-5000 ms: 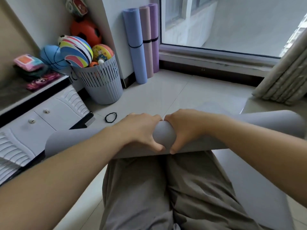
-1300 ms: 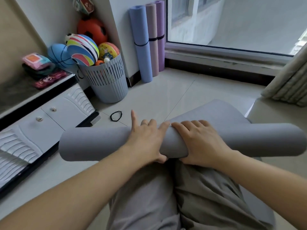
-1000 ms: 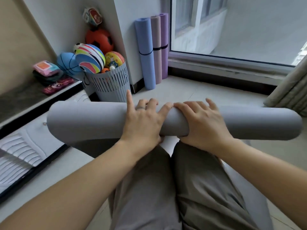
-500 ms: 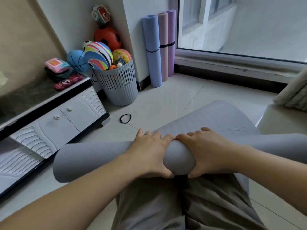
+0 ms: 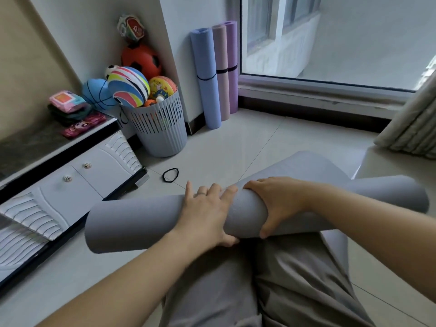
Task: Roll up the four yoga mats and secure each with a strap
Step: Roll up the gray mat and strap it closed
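Note:
A grey yoga mat (image 5: 132, 220) lies rolled into a thick tube across my knees, with a short flat tail (image 5: 304, 165) still spread on the floor beyond it. My left hand (image 5: 207, 214) wraps the roll's middle, fingers spread over the top. My right hand (image 5: 276, 204) grips the roll just to the right, thumb underneath. A black strap loop (image 5: 170, 174) lies on the tiles ahead of the roll. Three rolled mats stand against the wall, each with a dark band: blue (image 5: 207, 90), pink (image 5: 223, 86), purple (image 5: 233, 79).
A slatted grey basket (image 5: 162, 131) full of balls stands left of the standing mats. A low white cabinet (image 5: 70, 182) runs along the left. A window frame (image 5: 318, 90) and a curtain (image 5: 415, 128) close the far right.
The roll was lifted off my lap a second ago, then came back down onto my knees. The flat tail on the floor is in sight again, and my hands have shifted on the roll.

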